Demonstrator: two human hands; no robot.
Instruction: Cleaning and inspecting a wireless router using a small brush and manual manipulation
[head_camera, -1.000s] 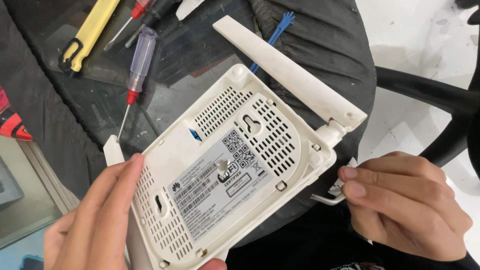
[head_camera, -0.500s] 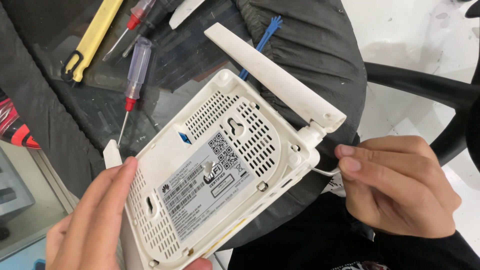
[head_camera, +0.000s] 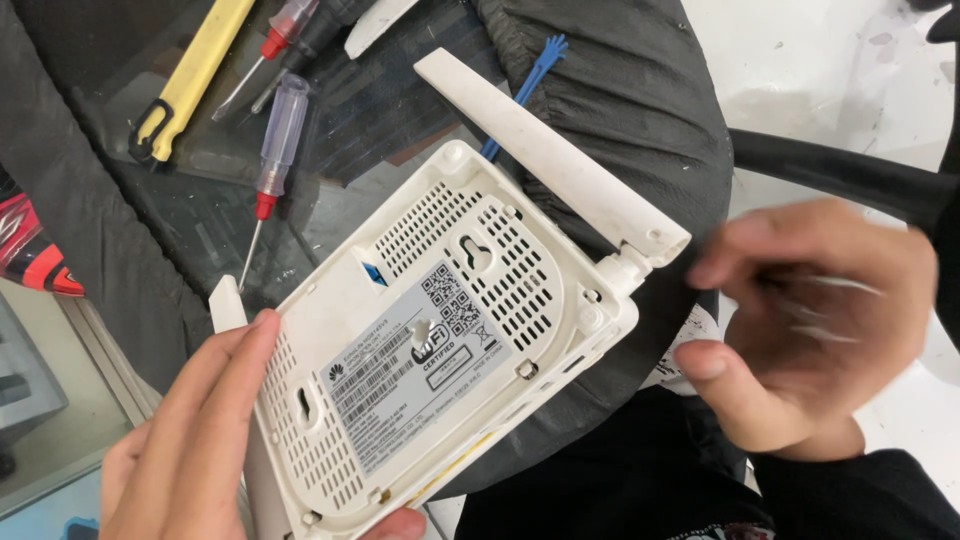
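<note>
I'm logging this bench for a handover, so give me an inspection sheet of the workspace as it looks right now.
Surface: dark glass tabletop with black cloth draped over it.
Job's things: white plastic router, underside up, grey label showing, one white antenna folded out.
Clutter: clear-handled screwdriver with red collar, yellow flat tool, second red-tipped screwdriver, blue plastic pry stick, red-and-black tool at the left edge.
Grippers: left hand grips the router's lower edge; right hand is blurred beside the antenna hinge, holding nothing that can be made out.
Cables: nothing seen.
Surroundings: pale floor, black chair arm.
</note>
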